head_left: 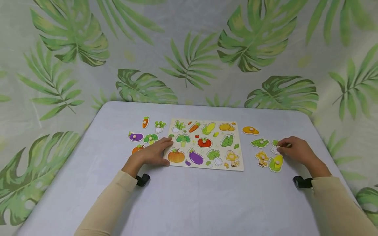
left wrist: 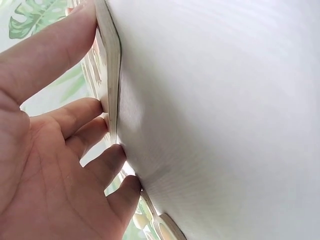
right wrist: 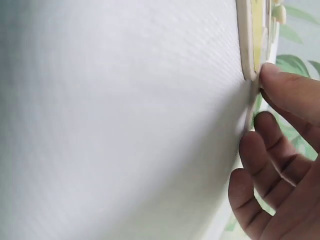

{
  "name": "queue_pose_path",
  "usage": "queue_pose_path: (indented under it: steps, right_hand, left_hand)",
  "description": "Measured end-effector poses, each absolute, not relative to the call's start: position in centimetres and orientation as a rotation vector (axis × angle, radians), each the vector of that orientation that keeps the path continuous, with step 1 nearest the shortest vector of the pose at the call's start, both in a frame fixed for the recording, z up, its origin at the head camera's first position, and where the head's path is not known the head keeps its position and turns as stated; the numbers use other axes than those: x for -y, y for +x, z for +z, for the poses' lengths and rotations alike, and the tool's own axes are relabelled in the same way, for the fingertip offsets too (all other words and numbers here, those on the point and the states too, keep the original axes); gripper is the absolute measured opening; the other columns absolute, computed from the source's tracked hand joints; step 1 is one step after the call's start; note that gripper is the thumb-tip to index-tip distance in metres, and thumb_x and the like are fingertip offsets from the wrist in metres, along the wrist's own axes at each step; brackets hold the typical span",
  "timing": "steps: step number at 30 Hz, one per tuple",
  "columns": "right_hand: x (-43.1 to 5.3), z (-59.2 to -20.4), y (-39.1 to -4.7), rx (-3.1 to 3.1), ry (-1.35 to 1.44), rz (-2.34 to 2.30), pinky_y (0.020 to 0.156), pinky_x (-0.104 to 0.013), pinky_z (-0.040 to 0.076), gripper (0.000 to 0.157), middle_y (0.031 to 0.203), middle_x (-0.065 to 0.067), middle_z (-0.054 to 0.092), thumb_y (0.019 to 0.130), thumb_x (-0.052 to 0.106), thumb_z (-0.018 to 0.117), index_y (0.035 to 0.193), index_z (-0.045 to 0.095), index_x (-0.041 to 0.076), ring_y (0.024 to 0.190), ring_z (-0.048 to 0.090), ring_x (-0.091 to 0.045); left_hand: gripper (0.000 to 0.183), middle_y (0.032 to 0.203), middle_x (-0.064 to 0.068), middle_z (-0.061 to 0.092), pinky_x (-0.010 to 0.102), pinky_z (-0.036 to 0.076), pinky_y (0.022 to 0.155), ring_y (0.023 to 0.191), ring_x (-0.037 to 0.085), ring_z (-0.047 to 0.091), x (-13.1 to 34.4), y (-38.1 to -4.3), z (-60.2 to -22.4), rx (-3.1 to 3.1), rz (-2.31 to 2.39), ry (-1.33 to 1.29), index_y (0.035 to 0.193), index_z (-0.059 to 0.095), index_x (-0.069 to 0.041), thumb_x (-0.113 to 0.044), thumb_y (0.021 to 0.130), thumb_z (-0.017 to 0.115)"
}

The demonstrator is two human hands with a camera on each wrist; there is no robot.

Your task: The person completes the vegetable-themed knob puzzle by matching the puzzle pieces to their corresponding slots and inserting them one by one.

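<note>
A wooden vegetable puzzle board [head_left: 200, 166] lies on the table; a tomato piece [head_left: 204, 142] with a knob sits in its middle. My left hand [head_left: 153, 151] rests at the board's left edge, thumb by the near corner. In the left wrist view, the left fingers [left wrist: 82, 117] lie loosely along the board's side edge [left wrist: 114, 90]. My right hand [head_left: 296, 151] pinches a bok choy piece [head_left: 275, 149] to the right of the board, its fingertips covering part of it. Close by are a corn piece [head_left: 276, 163], a mushroom piece [head_left: 262, 158] and a green pea-pod-like piece [head_left: 260, 142].
Left of the board lie a carrot piece [head_left: 145, 122], a radish piece [head_left: 159, 127], an eggplant piece [head_left: 136, 136], a broccoli piece [head_left: 151, 139] and a partly hidden pumpkin piece [head_left: 137, 149]. A potato piece [head_left: 250, 130] lies right of the board. Leaf-patterned cloth [head_left: 189, 65] hangs behind the table.
</note>
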State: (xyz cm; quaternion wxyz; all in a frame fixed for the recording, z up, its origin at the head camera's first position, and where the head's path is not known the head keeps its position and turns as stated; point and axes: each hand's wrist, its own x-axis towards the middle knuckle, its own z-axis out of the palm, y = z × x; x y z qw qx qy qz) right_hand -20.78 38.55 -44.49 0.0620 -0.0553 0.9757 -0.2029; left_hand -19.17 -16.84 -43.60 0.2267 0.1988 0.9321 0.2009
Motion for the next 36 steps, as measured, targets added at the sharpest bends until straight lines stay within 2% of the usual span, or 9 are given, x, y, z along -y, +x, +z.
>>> queue_pose_path:
  steps: [7,13,26,28,31,36]
  right_hand:
    - [-40.0,-43.6,-20.4,-3.044,-0.202,-0.612,0.064,-0.026,0.044,0.029,0.106,-0.022,0.066,0.09,0.023,0.071,0.107,0.073,-0.001,0.09,0.062,-0.035]
    - [-40.3,-42.9,-20.1,-3.177,-0.277,-0.611,0.062,-0.026,0.042,0.02,0.103,-0.02,0.066,0.089,0.017,0.073,0.101,0.074,0.002,0.085,0.061,-0.032]
    - [-37.7,-41.6,-20.2,-3.263,-0.499,-0.544,0.067,-0.036,0.048,0.014,0.111,-0.018,0.063,0.084,0.009,0.076,0.096,0.076,0.003,0.087,0.062,-0.031]
    - [-37.4,-41.4,-20.2,-3.269,-0.525,-0.554,0.068,-0.04,0.05,0.014,0.112,-0.018,0.063,0.083,0.007,0.077,0.096,0.075,0.002,0.088,0.063,-0.032]
    - [-36.7,-41.1,-20.1,-3.264,-0.574,-0.574,0.076,-0.053,0.052,0.018,0.116,-0.02,0.064,0.082,0.005,0.077,0.098,0.075,0.0,0.097,0.062,-0.038]
    - [-34.9,-40.5,-19.9,-3.174,-0.597,-0.619,0.094,-0.067,0.044,0.017,0.124,-0.024,0.063,0.083,0.004,0.075,0.1,0.073,-0.001,0.118,0.054,-0.047]
  left_hand:
    - [0.086,0.168,0.005,0.019,0.05,0.024,0.125,0.155,0.031,0.018,16.7,-19.2,-43.5,-2.57,0.564,0.56,0.155,0.033,-0.012,-0.03,0.084,0.078]
    - [0.086,0.167,0.005,0.02,0.05,0.025,0.125,0.155,0.031,0.019,16.6,-19.2,-43.3,-2.575,0.56,0.562,0.155,0.033,-0.012,-0.03,0.084,0.078]
    - [0.086,0.167,0.006,0.021,0.051,0.026,0.124,0.155,0.032,0.021,16.8,-19.1,-43.6,-2.58,0.574,0.544,0.154,0.034,-0.012,-0.03,0.084,0.079]
    - [0.086,0.167,0.006,0.021,0.051,0.026,0.124,0.154,0.032,0.021,16.8,-19.1,-43.6,-2.582,0.576,0.548,0.154,0.034,-0.012,-0.03,0.084,0.078]
    - [0.085,0.167,0.006,0.021,0.051,0.026,0.124,0.155,0.032,0.021,16.8,-19.1,-43.5,-2.586,0.581,0.554,0.154,0.034,-0.012,-0.03,0.084,0.078]
    - [0.085,0.167,0.006,0.021,0.052,0.026,0.124,0.155,0.032,0.021,16.9,-19.0,-43.7,-2.588,0.59,0.546,0.154,0.035,-0.012,-0.029,0.083,0.079]
